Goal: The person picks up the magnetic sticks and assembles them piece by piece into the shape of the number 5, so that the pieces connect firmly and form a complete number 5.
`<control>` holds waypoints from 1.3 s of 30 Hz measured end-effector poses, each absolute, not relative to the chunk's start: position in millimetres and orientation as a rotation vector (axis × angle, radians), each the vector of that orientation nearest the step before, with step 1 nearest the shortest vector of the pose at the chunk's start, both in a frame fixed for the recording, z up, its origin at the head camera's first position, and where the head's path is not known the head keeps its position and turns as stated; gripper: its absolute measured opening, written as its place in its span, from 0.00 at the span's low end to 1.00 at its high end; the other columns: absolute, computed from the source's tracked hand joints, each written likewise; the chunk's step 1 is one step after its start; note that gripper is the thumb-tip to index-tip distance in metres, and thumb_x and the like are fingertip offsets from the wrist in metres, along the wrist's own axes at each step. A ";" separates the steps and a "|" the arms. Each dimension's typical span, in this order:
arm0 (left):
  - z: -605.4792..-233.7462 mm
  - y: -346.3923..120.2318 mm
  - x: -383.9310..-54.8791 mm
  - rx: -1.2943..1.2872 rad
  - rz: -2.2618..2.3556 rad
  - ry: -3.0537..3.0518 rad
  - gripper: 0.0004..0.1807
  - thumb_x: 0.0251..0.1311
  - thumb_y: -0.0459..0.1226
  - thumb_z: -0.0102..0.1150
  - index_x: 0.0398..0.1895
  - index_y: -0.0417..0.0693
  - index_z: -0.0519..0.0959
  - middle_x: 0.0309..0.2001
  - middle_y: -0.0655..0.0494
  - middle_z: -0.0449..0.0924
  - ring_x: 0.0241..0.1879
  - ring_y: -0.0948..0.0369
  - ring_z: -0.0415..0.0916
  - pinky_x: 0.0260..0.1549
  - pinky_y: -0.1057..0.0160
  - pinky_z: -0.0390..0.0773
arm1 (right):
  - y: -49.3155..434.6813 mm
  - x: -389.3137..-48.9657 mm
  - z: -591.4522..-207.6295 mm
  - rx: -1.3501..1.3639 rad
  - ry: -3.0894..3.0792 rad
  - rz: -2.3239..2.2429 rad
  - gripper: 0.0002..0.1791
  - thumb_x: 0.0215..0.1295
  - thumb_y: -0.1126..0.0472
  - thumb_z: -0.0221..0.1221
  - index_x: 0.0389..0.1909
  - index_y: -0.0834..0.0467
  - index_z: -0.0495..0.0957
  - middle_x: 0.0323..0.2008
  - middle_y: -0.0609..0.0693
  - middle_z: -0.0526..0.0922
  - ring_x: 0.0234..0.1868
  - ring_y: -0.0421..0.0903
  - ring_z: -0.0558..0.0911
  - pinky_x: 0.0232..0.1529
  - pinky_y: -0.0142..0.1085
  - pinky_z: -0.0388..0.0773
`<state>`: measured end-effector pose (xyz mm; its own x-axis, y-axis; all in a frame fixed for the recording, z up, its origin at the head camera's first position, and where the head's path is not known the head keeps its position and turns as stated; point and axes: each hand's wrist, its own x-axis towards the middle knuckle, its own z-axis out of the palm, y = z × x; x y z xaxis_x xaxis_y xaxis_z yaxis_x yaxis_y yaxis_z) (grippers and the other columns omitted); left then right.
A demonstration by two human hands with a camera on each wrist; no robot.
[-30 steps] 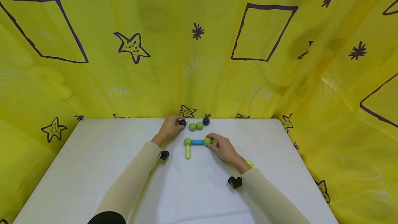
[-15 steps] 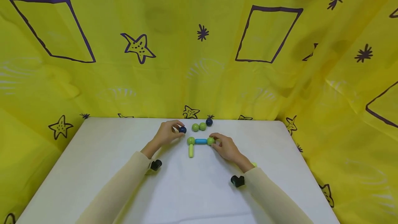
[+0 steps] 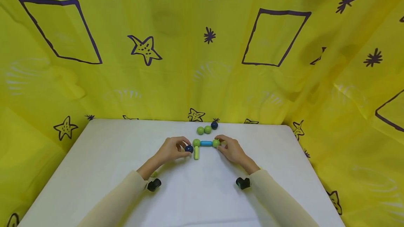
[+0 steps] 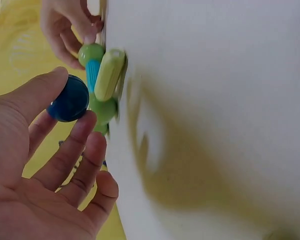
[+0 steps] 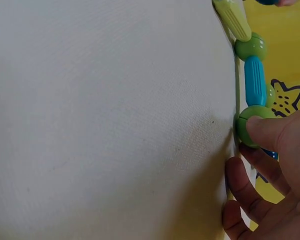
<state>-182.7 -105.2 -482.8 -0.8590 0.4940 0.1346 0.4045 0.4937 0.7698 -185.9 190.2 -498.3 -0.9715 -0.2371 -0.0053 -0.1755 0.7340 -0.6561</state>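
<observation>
My left hand (image 3: 172, 150) pinches a dark blue ball (image 4: 71, 99) between thumb and fingers, just left of a joined piece on the table. That piece has a green ball (image 3: 196, 143) at its left corner, a blue rod (image 3: 206, 143) running right from it, and a yellow-green rod (image 3: 196, 152) pointing toward me. At the blue rod's far end is another green ball (image 5: 251, 125), which my right hand (image 3: 233, 150) grips with thumb and fingers. The left wrist view shows the dark blue ball held off the table, near the yellow-green rod.
Two loose green balls (image 3: 204, 130) and a second dark blue ball (image 3: 214, 125) lie near the back edge of the white table (image 3: 104, 164). A yellow-green piece (image 3: 154, 174) shows partly behind the left wrist. A yellow patterned curtain (image 3: 176, 62) stands behind.
My left hand has brought the dark blue ball from the back edge toward me, to beside the yellow-green rod. My right hand has stayed on the green ball. The head view shifted slightly.
</observation>
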 end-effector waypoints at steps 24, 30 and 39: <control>-504.8 -93.3 -154.0 0.874 1.227 2.592 0.15 0.55 0.38 0.77 0.44 0.53 0.83 0.35 0.60 0.83 0.32 0.60 0.73 0.32 0.65 0.73 | 194.4 -192.1 -494.4 -0.414 2.830 -1.041 0.21 0.70 0.64 0.64 0.63 0.55 0.78 0.54 0.56 0.84 0.28 0.43 0.72 0.34 0.37 0.70; -503.9 -95.2 -151.0 0.850 1.239 2.581 0.15 0.55 0.37 0.77 0.45 0.51 0.83 0.36 0.59 0.84 0.33 0.58 0.74 0.32 0.65 0.73 | 197.7 -194.2 -482.3 -0.518 2.818 -0.967 0.25 0.70 0.65 0.63 0.67 0.56 0.74 0.56 0.59 0.83 0.27 0.45 0.75 0.36 0.41 0.75; -503.9 -99.1 -145.8 0.825 1.235 2.591 0.16 0.56 0.36 0.76 0.47 0.49 0.84 0.38 0.61 0.84 0.35 0.59 0.75 0.35 0.65 0.73 | 189.1 -193.8 -451.6 -0.775 2.838 -0.823 0.26 0.70 0.64 0.63 0.69 0.59 0.73 0.54 0.62 0.83 0.45 0.56 0.82 0.48 0.51 0.79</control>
